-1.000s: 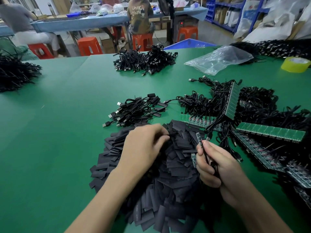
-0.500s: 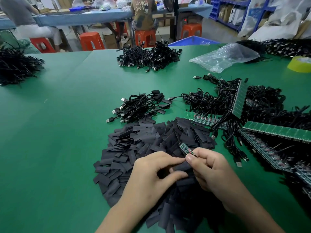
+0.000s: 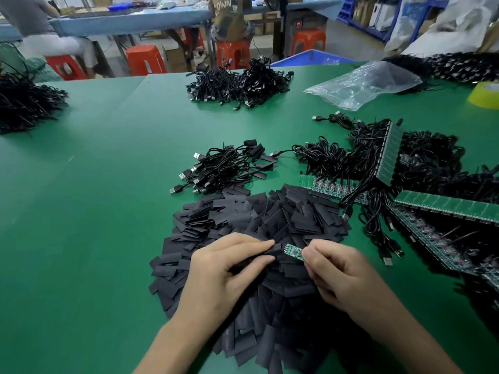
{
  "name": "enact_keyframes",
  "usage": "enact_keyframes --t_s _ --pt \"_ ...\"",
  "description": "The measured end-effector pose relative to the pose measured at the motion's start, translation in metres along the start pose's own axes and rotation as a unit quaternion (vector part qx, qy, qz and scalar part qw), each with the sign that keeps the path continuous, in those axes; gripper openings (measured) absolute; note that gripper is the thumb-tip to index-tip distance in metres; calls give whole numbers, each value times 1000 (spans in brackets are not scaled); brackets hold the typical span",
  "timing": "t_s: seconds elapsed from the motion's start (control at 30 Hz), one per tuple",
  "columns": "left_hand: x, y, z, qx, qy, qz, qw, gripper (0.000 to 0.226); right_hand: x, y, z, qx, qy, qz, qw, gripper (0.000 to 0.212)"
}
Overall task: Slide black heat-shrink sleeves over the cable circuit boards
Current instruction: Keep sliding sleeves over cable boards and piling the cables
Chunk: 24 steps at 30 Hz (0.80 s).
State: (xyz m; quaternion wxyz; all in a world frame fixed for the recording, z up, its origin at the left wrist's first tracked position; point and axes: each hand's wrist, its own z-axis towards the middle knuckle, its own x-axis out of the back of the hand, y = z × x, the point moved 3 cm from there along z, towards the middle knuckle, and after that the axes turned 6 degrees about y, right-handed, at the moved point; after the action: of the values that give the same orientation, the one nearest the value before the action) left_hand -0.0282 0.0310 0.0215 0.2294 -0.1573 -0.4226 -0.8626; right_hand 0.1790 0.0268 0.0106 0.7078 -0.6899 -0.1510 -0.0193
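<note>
Heat-shrink sleeve (image 3: 271, 252) and circuit board (image 3: 293, 251), held just above the pile of loose sleeves (image 3: 270, 217) on the green table (image 3: 94, 211). Your left hand (image 3: 226, 271) pinches the sleeve between thumb and curled forefinger. Your right hand (image 3: 340, 271) pinches the board's right end with its fingertips. The board's long axis runs left to right, dipping slightly toward the right — its free left end points at the sleeve's mouth, where the two meet. Whether that end is already inside cannot be told. The sleeve lies on the same line, just left of the board. The coming move likely turns on this alignment — your left hand is placed to draw the sleeve rightward along the board while your right holds it steady.
</note>
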Motion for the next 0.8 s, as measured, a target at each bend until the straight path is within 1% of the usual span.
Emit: enact_keyframes --t_s 0.13,0.23,0.3,0.43,0.6,0.7,0.8 --pt "0 -2 0 -5 -13 0 1000 23 0 -3 -1 21 7 -31 999 46" --pt "-1 -3 0 -11 -22 13 1000 24 -1 -6 -2 49 21 -79 995 44" --pt "0 -3 0 -22 -31 26 999 24 -1 -7 -3 54 17 -90 994 43" --pt "2 -6 2 -51 -78 50 994 26 -1 -5 -3 52 -2 -124 991 40" --pt "6 -8 4 -63 -129 37 989 25 0 -1 -2 30 -39 -114 992 40" --pt "5 -9 3 -42 -126 31 991 23 0 0 -2 20 -54 -89 994 39" --pt "3 -10 1 -28 -124 39 991 23 0 0 -2 29 -56 -114 991 38"
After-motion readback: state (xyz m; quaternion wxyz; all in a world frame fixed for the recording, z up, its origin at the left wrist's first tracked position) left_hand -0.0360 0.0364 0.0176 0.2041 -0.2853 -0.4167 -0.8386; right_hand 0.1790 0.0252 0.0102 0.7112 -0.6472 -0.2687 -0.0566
